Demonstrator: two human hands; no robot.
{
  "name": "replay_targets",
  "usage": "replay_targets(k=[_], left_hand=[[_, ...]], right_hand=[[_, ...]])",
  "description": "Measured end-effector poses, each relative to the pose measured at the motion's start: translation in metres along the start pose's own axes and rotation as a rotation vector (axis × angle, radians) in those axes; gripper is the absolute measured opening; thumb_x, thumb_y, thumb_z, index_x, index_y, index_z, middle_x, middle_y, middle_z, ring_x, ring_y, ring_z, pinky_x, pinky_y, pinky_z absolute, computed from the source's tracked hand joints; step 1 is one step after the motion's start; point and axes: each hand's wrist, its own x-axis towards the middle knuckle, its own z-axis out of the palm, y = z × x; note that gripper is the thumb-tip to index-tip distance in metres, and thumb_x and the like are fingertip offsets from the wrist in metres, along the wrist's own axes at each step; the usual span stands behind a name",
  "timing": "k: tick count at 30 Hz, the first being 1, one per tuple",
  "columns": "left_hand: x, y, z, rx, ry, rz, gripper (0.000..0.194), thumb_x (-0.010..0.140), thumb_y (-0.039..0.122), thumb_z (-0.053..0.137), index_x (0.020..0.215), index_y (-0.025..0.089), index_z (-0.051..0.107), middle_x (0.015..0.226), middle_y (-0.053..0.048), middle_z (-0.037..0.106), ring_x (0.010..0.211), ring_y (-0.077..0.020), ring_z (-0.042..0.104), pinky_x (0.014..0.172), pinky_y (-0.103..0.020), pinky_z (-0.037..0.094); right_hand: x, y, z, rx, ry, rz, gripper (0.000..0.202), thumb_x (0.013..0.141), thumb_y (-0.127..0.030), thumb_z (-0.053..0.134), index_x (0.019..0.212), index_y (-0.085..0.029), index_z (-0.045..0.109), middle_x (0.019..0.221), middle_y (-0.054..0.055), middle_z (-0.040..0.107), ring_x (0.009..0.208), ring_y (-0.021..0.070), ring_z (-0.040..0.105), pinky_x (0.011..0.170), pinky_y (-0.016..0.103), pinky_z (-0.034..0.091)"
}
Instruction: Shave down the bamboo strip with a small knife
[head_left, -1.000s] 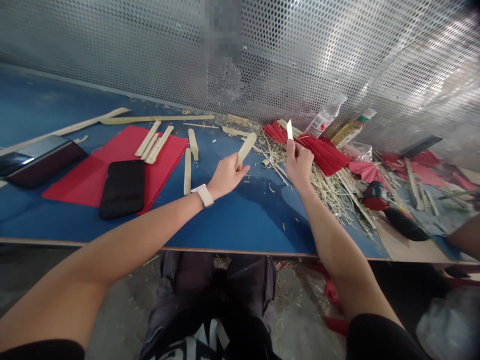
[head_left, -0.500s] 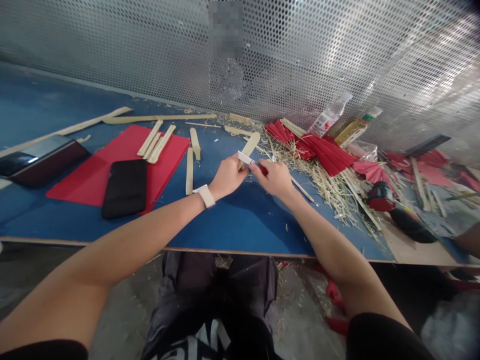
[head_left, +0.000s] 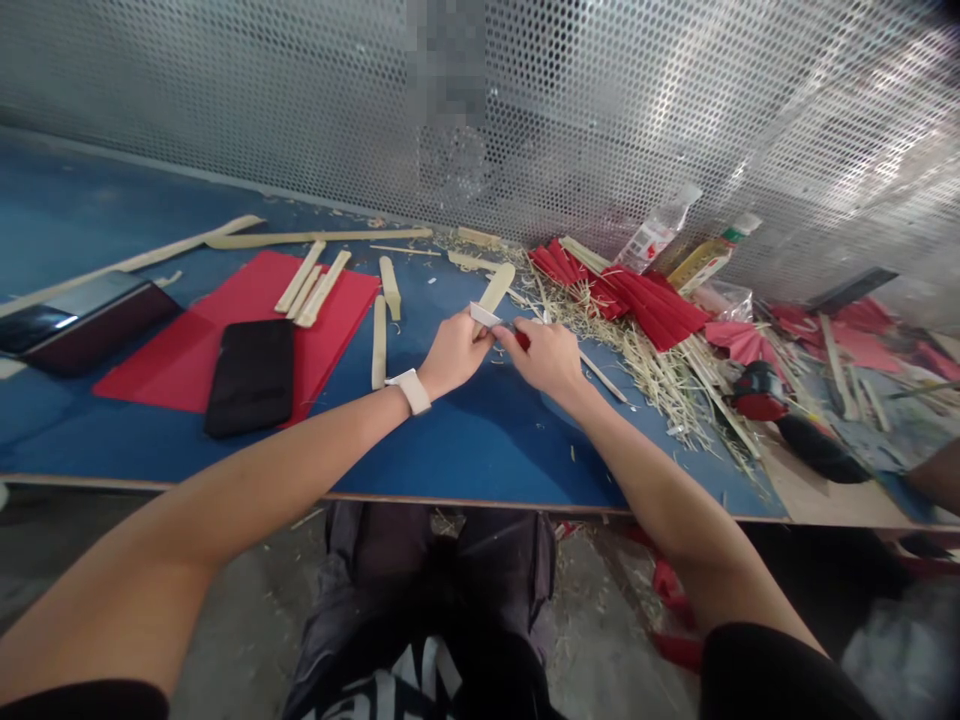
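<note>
In the head view, my left hand [head_left: 456,352] is closed round the lower end of a flat bamboo strip [head_left: 497,287], whose rounded end points up and away. My right hand [head_left: 549,355] grips a utility knife with a red handle [head_left: 523,341]. Its pale blade [head_left: 484,316] lies across the strip, just above my left fingers. Both hands are close together over the blue table [head_left: 480,455]. Left of them, two short bamboo pieces [head_left: 379,342] lie on the table. The strip's lower end is hidden in my left hand.
At left are red sheets [head_left: 172,355] bearing bamboo sticks [head_left: 322,290] and a black phone [head_left: 250,378], beside another dark device [head_left: 90,320]. Bamboo shavings [head_left: 660,390], red folded fans [head_left: 652,308] and two bottles [head_left: 660,230] lie right. A person's arm [head_left: 937,478] shows at far right.
The knife blade and my right hand have shifted slightly left along with the bamboo strip. My left hand keeps its hold, and the things on the table lie as before.
</note>
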Motion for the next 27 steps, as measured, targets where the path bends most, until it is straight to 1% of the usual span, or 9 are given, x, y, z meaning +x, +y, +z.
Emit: replay_targets(k=[2, 4, 9, 11, 14, 17, 19, 23, 27], left_hand=[[0.0, 0.002, 0.0, 0.0, -0.004, -0.015, 0.046, 0.098, 0.012, 0.071, 0.073, 0.026, 0.035, 0.065, 0.003, 0.048, 0.061, -0.0161, 0.05, 0.063, -0.035, 0.04], [-0.002, 0.006, 0.0, -0.011, 0.001, -0.025, 0.042, 0.099, 0.014, 0.071, 0.077, 0.026, 0.038, 0.067, 0.003, 0.051, 0.063, -0.0161, 0.054, 0.065, -0.034, 0.042], [-0.007, 0.016, -0.002, -0.046, -0.056, 0.003, 0.04, 0.103, 0.02, 0.071, 0.081, 0.026, 0.038, 0.07, 0.003, 0.054, 0.066, -0.0162, 0.058, 0.069, -0.033, 0.045], [-0.007, 0.016, -0.004, -0.057, -0.053, -0.019, 0.041, 0.102, 0.022, 0.073, 0.081, 0.026, 0.039, 0.071, 0.002, 0.055, 0.066, -0.0161, 0.058, 0.069, -0.034, 0.045], [-0.006, 0.012, -0.006, -0.104, -0.054, -0.048, 0.04, 0.105, 0.029, 0.072, 0.081, 0.026, 0.041, 0.071, 0.002, 0.054, 0.065, -0.0153, 0.056, 0.067, -0.034, 0.044], [-0.008, 0.011, -0.007, -0.214, -0.068, -0.065, 0.034, 0.115, 0.04, 0.058, 0.087, 0.026, 0.043, 0.07, 0.003, 0.052, 0.06, -0.0143, 0.053, 0.061, -0.033, 0.043], [-0.009, 0.011, -0.006, -0.281, -0.086, -0.083, 0.031, 0.117, 0.042, 0.051, 0.092, 0.027, 0.043, 0.067, 0.004, 0.051, 0.058, -0.0135, 0.053, 0.058, -0.031, 0.043], [-0.008, 0.01, -0.004, -0.305, -0.119, -0.076, 0.027, 0.117, 0.04, 0.054, 0.096, 0.026, 0.043, 0.065, 0.005, 0.054, 0.056, -0.013, 0.057, 0.057, -0.029, 0.045], [-0.006, 0.006, -0.002, -0.239, -0.081, -0.029, 0.014, 0.113, 0.03, 0.058, 0.102, 0.024, 0.052, 0.068, 0.004, 0.057, 0.058, -0.0148, 0.059, 0.058, -0.03, 0.045]], right_hand=[[0.004, 0.004, 0.0, 0.025, 0.018, 0.026, 0.06, 0.112, -0.071, 0.05, 0.073, -0.025, 0.055, 0.061, 0.004, 0.054, 0.059, 0.0193, 0.046, 0.063, 0.036, 0.021], [0.014, 0.016, -0.005, 0.071, 0.08, 0.088, 0.063, 0.111, -0.074, 0.048, 0.071, -0.026, 0.051, 0.062, 0.003, 0.053, 0.06, 0.0191, 0.044, 0.063, 0.036, 0.022], [0.037, 0.066, -0.027, 0.199, 0.384, 0.311, 0.072, 0.112, -0.083, 0.03, 0.066, -0.028, 0.04, 0.059, 0.002, 0.044, 0.061, 0.0197, 0.041, 0.063, 0.038, 0.023], [0.037, 0.076, -0.032, 0.215, 0.428, 0.332, 0.071, 0.111, -0.084, 0.028, 0.066, -0.029, 0.036, 0.058, 0.001, 0.04, 0.061, 0.0192, 0.039, 0.063, 0.039, 0.023], [0.028, 0.066, -0.032, 0.241, 0.351, 0.265, 0.07, 0.109, -0.084, 0.032, 0.066, -0.029, 0.036, 0.059, 0.001, 0.039, 0.06, 0.0184, 0.037, 0.063, 0.039, 0.024], [0.019, 0.041, -0.028, 0.253, 0.257, 0.161, 0.068, 0.111, -0.081, 0.031, 0.069, -0.028, 0.039, 0.06, 0.0, 0.041, 0.059, 0.0179, 0.038, 0.064, 0.038, 0.027], [0.014, 0.027, -0.027, 0.229, 0.197, 0.099, 0.067, 0.111, -0.08, 0.031, 0.07, -0.027, 0.04, 0.06, 0.0, 0.043, 0.059, 0.0178, 0.039, 0.064, 0.037, 0.028], [0.008, 0.013, -0.025, 0.153, 0.093, -0.008, 0.064, 0.111, -0.076, 0.036, 0.072, -0.027, 0.042, 0.058, 0.0, 0.043, 0.058, 0.0176, 0.039, 0.063, 0.036, 0.028], [0.004, 0.005, -0.02, 0.058, 0.001, -0.037, 0.058, 0.113, -0.067, 0.045, 0.073, -0.026, 0.048, 0.058, 0.002, 0.047, 0.058, 0.0186, 0.043, 0.063, 0.035, 0.026]])
